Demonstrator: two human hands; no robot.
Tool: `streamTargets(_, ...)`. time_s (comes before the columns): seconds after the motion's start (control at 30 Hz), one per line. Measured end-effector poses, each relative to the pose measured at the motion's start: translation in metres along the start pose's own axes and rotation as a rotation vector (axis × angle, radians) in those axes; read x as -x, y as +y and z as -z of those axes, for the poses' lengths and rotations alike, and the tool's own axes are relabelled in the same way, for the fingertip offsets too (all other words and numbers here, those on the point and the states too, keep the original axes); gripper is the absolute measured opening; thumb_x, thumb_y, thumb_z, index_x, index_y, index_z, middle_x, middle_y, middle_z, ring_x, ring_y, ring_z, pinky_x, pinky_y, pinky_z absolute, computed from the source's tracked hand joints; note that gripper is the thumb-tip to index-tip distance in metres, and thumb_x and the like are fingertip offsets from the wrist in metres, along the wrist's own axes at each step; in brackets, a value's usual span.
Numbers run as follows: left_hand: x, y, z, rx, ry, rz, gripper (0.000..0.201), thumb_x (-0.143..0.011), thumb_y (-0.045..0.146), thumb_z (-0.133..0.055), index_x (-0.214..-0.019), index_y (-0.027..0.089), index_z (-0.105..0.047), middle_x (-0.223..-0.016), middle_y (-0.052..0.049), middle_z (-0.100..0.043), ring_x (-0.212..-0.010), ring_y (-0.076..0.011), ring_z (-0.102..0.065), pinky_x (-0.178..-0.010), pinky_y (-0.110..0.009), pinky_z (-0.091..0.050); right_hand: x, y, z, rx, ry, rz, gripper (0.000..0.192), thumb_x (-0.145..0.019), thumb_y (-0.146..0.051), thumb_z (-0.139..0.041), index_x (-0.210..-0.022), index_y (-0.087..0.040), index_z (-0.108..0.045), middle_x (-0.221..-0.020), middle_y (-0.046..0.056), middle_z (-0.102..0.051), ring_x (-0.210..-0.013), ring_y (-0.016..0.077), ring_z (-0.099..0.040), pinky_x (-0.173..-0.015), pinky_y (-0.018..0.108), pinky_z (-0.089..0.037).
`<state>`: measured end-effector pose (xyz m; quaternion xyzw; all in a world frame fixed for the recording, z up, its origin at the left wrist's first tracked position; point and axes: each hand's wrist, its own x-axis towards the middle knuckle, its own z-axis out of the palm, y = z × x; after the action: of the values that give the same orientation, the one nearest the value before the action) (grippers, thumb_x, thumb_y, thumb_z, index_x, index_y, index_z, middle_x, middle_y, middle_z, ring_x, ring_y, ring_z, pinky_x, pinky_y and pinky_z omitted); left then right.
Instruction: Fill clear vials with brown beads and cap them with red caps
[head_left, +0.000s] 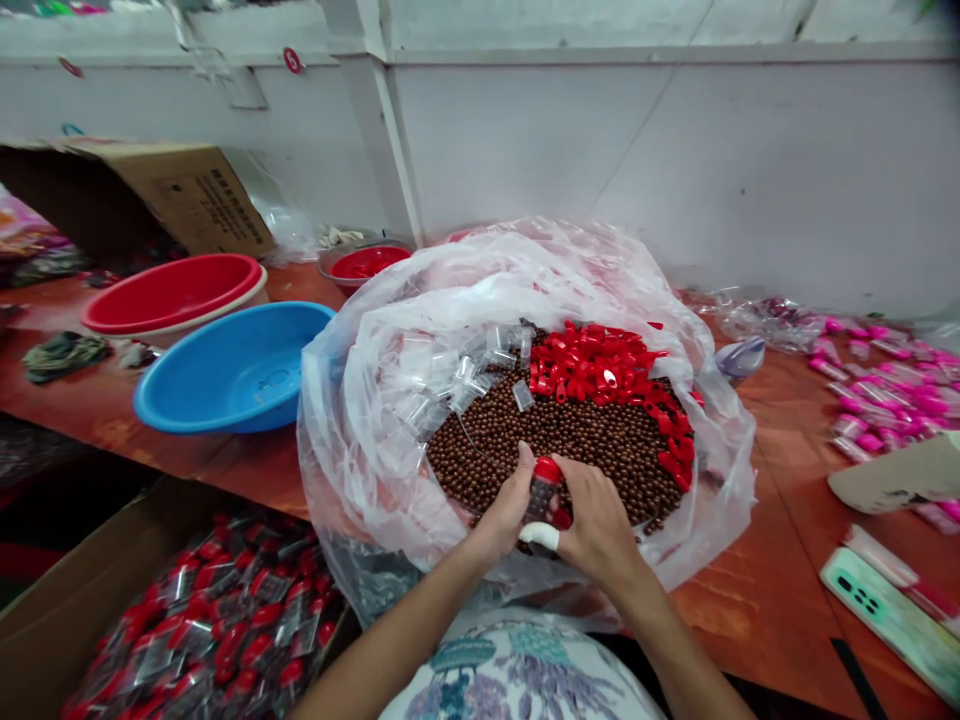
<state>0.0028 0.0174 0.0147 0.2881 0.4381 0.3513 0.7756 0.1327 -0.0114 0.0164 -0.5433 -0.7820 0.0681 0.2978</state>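
Between my hands is a small clear bottle (542,497) with a red top, dark inside. My left hand (504,518) is closed round its left side, thumb up along it. My right hand (598,520) grips it from the right, fingers near the red top; a white cover (540,536) wraps its thumb. Both hands are over the near edge of a heap of brown beads (555,432) in a clear plastic bag (360,500). Loose clear bottles (420,385) lie on the beads at the left, and red plastic parts (592,365) at the back right.
At lower left, a carton (45,630) holds many red-topped bottles (217,620). Left of the bag stand a blue basin (232,370) and a red basin (172,290). Pink-topped pieces (892,390) and a phone (892,610) lie on the right of the table (780,540).
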Motion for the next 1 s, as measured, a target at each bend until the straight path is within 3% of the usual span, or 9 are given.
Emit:
streamTargets(0.23,-0.002,-0.002,0.002,0.053,0.008,0.001,0.050,-0.074,0.063,-0.044,-0.064,0.015,-0.051,-0.047,0.002,-0.050,-0.040,-0.0081,-0.043,-0.043,-0.021,-0.034,-0.001,0.002,-0.007,0.052,0.016,0.096,0.062,-0.072,-0.043,-0.057,-0.125,-0.014,-0.040,-0.116,0.015,-0.053,-0.105,0.0281,-0.048,-0.089,0.042,-0.037)
streamTargets(0.5,-0.003,-0.016,0.009,0.062,-0.046,-0.022,0.040,-0.078,0.053,-0.038,-0.068,0.017,-0.050,-0.046,0.003,-0.047,-0.040,-0.0096,-0.041,-0.043,-0.022,-0.033,0.001,0.007,-0.013,0.036,0.034,0.233,0.056,-0.071,-0.039,-0.058,-0.120,-0.015,-0.045,-0.110,0.013,-0.058,-0.105,0.0258,-0.050,-0.092,0.041,-0.034)
streamTargets(0.6,-0.006,-0.006,0.020,-0.189,-0.017,-0.080,0.047,-0.081,0.056,-0.032,-0.078,0.016,-0.055,-0.058,-0.001,-0.056,-0.050,-0.0124,-0.049,-0.050,-0.025,-0.038,0.004,0.010,-0.011,0.025,-0.003,0.150,0.057,-0.070,-0.040,-0.059,-0.119,-0.015,-0.045,-0.111,0.013,-0.057,-0.106,0.0265,-0.050,-0.093,0.042,-0.034)
streamTargets(0.7,-0.020,0.020,0.034,-0.569,0.060,-0.331,0.043,-0.085,0.051,-0.029,-0.087,0.017,-0.056,-0.078,-0.003,-0.059,-0.067,-0.0142,-0.054,-0.061,-0.026,-0.043,0.007,0.016,-0.005,-0.004,-0.138,0.082,0.058,-0.069,-0.044,-0.061,-0.119,-0.019,-0.047,-0.117,0.012,-0.054,-0.110,0.0279,-0.046,-0.094,0.044,-0.035)
streamTargets(0.8,-0.047,0.049,0.045,-0.920,0.269,-0.620,0.025,-0.086,0.031,-0.037,-0.098,0.018,-0.056,-0.092,-0.004,-0.057,-0.085,-0.0157,-0.054,-0.078,-0.029,-0.042,0.009,0.024,0.002,-0.014,-0.300,0.120,0.065,-0.066,-0.049,-0.064,-0.124,-0.024,-0.047,-0.126,0.010,-0.049,-0.118,0.0303,-0.041,-0.098,0.047,-0.031)
streamTargets(0.87,-0.067,0.063,0.049,-1.147,0.353,-0.744,0.033,-0.081,0.012,-0.039,-0.110,0.019,-0.054,-0.105,-0.007,-0.054,-0.097,-0.0168,-0.050,-0.089,-0.032,-0.039,0.007,0.030,0.004,-0.010,-0.341,0.145,0.070,-0.065,-0.049,-0.065,-0.128,-0.025,-0.044,-0.130,0.009,-0.047,-0.120,0.0312,-0.038,-0.100,0.049,-0.029)
streamTargets(1.0,-0.097,0.077,0.053,-1.568,0.261,-0.809,0.055,-0.072,-0.005,-0.038,-0.116,0.024,-0.054,-0.131,-0.006,-0.040,-0.110,-0.0196,-0.041,-0.094,-0.036,-0.036,-0.014,0.048,-0.002,-0.025,-0.229,0.097,0.045,-0.080,-0.029,-0.052,-0.125,-0.026,-0.048,-0.128,0.009,-0.049,-0.117,0.0239,-0.044,-0.097,0.043,-0.037)
